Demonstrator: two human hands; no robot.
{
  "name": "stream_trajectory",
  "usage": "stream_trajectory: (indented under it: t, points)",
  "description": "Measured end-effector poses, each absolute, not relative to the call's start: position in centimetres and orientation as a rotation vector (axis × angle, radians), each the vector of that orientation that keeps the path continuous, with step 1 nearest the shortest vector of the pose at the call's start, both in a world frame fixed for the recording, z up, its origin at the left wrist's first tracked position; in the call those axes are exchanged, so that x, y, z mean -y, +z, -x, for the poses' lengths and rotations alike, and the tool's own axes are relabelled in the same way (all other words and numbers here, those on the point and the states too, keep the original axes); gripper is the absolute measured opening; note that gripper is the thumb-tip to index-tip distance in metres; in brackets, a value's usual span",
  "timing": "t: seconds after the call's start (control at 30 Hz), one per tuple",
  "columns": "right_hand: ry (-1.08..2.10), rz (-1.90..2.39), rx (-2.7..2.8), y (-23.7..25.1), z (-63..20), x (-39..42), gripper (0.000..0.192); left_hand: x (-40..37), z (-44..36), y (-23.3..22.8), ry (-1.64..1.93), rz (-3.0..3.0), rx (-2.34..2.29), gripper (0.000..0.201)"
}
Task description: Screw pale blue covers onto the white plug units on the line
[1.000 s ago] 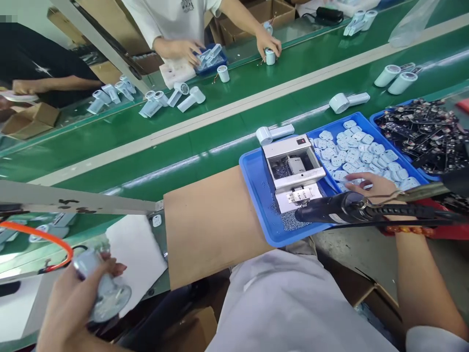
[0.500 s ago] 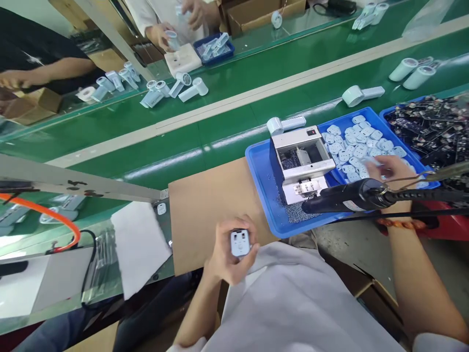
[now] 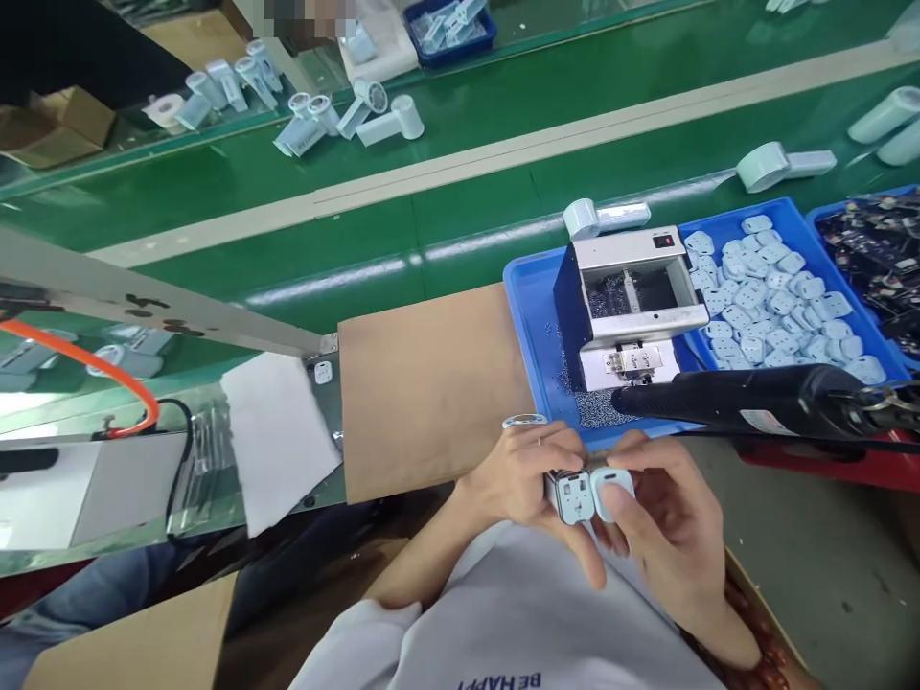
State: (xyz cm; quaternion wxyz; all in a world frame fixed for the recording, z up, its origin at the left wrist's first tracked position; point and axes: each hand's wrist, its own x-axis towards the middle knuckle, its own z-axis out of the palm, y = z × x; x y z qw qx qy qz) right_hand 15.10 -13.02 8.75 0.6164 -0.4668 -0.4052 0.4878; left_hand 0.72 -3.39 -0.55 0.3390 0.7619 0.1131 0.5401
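Fitting step, judged: left hand (image 3: 521, 470) grips pale blue housing (image 3: 573, 494) at lap, right hand (image 3: 657, 522) pinches small cover (image 3: 610, 484) beside it, below black screwdriver (image 3: 747, 402) and blue tray (image 3: 536, 316); next calls for aligning cover squarely.

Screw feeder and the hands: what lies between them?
Head view: the black electric screwdriver hangs across between the screw feeder and the hands.
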Motion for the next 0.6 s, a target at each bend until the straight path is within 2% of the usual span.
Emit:
stream_trajectory:
  t: [0.07,0.27,0.37,0.6]
  points:
    - [1.208,1.043,0.894,8.8,-15.0,12.2,0.008,3.2,-0.4,-0.3,1.356,-2.018,-0.309,0.089]
    - [1.318,1.05,0.817,9.2,-15.2,11.7,0.014,2.8,-0.1,0.3,1.214,-2.119,-0.361,0.094]
    - [1.246,1.124,0.84,9.1,-14.9,11.7,0.016,3.1,0.2,0.6,1.059,-2.263,-0.438,0.084]
    - [1.12,1.209,1.008,8.1,-13.7,12.5,0.041,3.6,0.6,1.1,1.008,-2.466,-0.417,0.066]
